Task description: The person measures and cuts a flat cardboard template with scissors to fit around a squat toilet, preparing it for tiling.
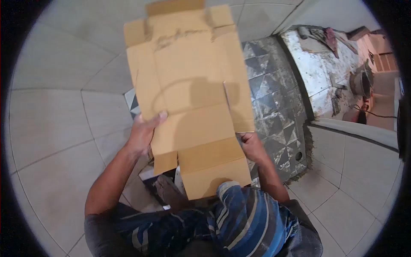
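An unfolded cardboard box is spread out in front of me, its plain brown side facing up. Handwriting or a dark scrawl marks its upper part, and several flaps stick out at its ends. My left hand grips its left edge, thumb on top and fingers hidden beneath. On the right, my right hand is closed on the lower right edge, with most of its fingers out of sight. The bottom flap reaches my knee, and a shadow falls across the middle of the cardboard.
Patterned grey floor tiles lie to the right, with a round drain hole. Light tiled walls enclose me. Beyond a doorway stand a bucket and scattered tools. A printed box lies by my shoe.
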A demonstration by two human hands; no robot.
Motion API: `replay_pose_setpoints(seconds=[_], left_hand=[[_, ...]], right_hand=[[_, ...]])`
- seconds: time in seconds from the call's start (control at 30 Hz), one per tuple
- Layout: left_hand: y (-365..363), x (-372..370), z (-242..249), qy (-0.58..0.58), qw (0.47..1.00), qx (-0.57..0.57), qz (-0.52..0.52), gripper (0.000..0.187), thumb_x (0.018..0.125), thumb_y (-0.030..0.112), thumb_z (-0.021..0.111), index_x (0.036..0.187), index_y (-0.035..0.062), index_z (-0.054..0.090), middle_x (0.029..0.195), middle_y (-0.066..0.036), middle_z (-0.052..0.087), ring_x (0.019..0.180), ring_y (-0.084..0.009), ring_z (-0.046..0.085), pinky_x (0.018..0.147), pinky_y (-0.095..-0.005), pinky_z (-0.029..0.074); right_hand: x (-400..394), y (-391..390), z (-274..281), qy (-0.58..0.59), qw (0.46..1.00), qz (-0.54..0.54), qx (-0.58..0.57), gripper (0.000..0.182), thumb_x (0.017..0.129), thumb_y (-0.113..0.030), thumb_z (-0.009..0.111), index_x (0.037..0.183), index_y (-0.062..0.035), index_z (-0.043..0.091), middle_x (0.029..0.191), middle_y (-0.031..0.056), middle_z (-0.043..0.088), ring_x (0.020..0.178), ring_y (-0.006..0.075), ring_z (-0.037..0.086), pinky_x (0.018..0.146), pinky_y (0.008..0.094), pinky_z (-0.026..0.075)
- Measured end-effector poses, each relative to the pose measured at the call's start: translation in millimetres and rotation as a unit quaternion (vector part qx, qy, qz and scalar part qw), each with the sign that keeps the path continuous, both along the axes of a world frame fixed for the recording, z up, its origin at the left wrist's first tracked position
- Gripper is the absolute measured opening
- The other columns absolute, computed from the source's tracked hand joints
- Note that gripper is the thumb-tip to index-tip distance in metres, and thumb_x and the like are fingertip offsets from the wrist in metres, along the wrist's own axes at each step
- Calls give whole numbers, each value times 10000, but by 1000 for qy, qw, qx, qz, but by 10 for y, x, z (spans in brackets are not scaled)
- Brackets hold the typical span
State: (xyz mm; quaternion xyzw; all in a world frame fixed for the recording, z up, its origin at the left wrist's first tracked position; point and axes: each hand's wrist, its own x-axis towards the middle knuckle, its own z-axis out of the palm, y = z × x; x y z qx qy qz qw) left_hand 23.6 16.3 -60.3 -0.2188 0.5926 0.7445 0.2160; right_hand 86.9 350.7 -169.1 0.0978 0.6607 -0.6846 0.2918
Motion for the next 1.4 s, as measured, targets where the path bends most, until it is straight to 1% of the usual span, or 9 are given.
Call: replay_pose_setpoints(seconds=[0.13, 0.23, 0.43, 0.53, 0.77, 0.87, 1.0, 1.17, 1.4], left_hand=[[-18, 66, -39, 12, 1000, 9, -1, 465, 972, 228, 713, 1331, -18, 548, 1207, -119, 681, 1044, -195, 688, 865, -341, 586], [-64, 95, -134, 15, 1000, 13, 11, 460, 980, 234, 705, 1336, -9, 546, 1213, -117, 679, 1048, -193, 687, 860, -336, 587], [-119, -103, 2, 54, 995, 21, 75, 445, 981, 227, 704, 1330, -4, 554, 1255, -124, 663, 1102, -202, 665, 907, -352, 570], [-201, -128, 24, 87, 994, -10, 67, 458, 980, 217, 703, 1342, -13, 542, 1276, -131, 653, 1133, -213, 654, 959, -368, 548], [-293, -161, 2, 86, 993, -32, 79, 495, 977, 208, 702, 1376, -17, 513, 1275, -132, 654, 1142, -223, 654, 982, -371, 539], [-314, -149, -9, 69, 994, -46, 70, 505, 981, 219, 695, 1382, -21, 505, 1284, -133, 648, 1140, -223, 656, 974, -366, 544], [-364, -139, -112, 104, 988, -107, 37, 487, 1022, 245, 631, 1401, -22, 482, 1300, -147, 631, 1158, -233, 648, 983, -386, 553], [-441, -30, -129, 101, 990, -95, 20, 462, 1044, 230, 588, 1407, -33, 474, 1345, -175, 603, 1207, -249, 632, 1020, -408, 535], [-515, 114, -122, 50, 992, -96, 57, 462, 1057, 269, 562, 1393, -38, 484, 1317, -178, 625, 1125, -252, 682, 925, -391, 599]], right_hand=[[20, 121, -117, -46, 997, 26, 53, 318, 937, -69, 686, 1250, -11, 686, 1230, 66, 714, 1146, 135, 624, 967, 304, 491], [-72, 82, -104, 52, 996, 65, -27, 330, 920, -71, 714, 1238, 9, 678, 1249, 58, 699, 1147, 124, 614, 959, 307, 496], [-22, 2, -214, 49, 995, 81, 0, 165, 948, -135, 693, 1062, -26, 738, 942, -20, 722, 853, 75, 632, 776, 292, 535], [-99, 44, -387, -8, 998, -48, 38, 171, 901, -169, 756, 791, -65, 675, 694, -46, 632, 623, 32, 510, 572, 236, 382], [12, 507, -616, 18, 971, 42, 233, 327, 879, -295, 804, 757, -43, 635, 713, -41, 604, 675, 80, 521, 618, 286, 435], [90, 385, -601, 16, 989, -4, 150, 275, 902, -194, 788, 730, -57, 624, 749, -44, 658, 668, 39, 550, 596, 244, 434], [164, 506, -884, 57, 983, -37, 173, 313, 876, -257, 818, 733, -58, 623, 709, -45, 594, 641, 65, 481, 570, 289, 407], [230, 783, -1168, 48, 920, 86, 379, 547, 839, -453, 812, 718, -21, 500, 627, 54, 465, 621, 154, 405, 564, 379, 385], [348, 626, -1041, 37, 944, 38, 326, 597, 832, -474, 813, 691, -27, 445, 624, 33, 408, 614, 143, 374, 544, 374, 348]])
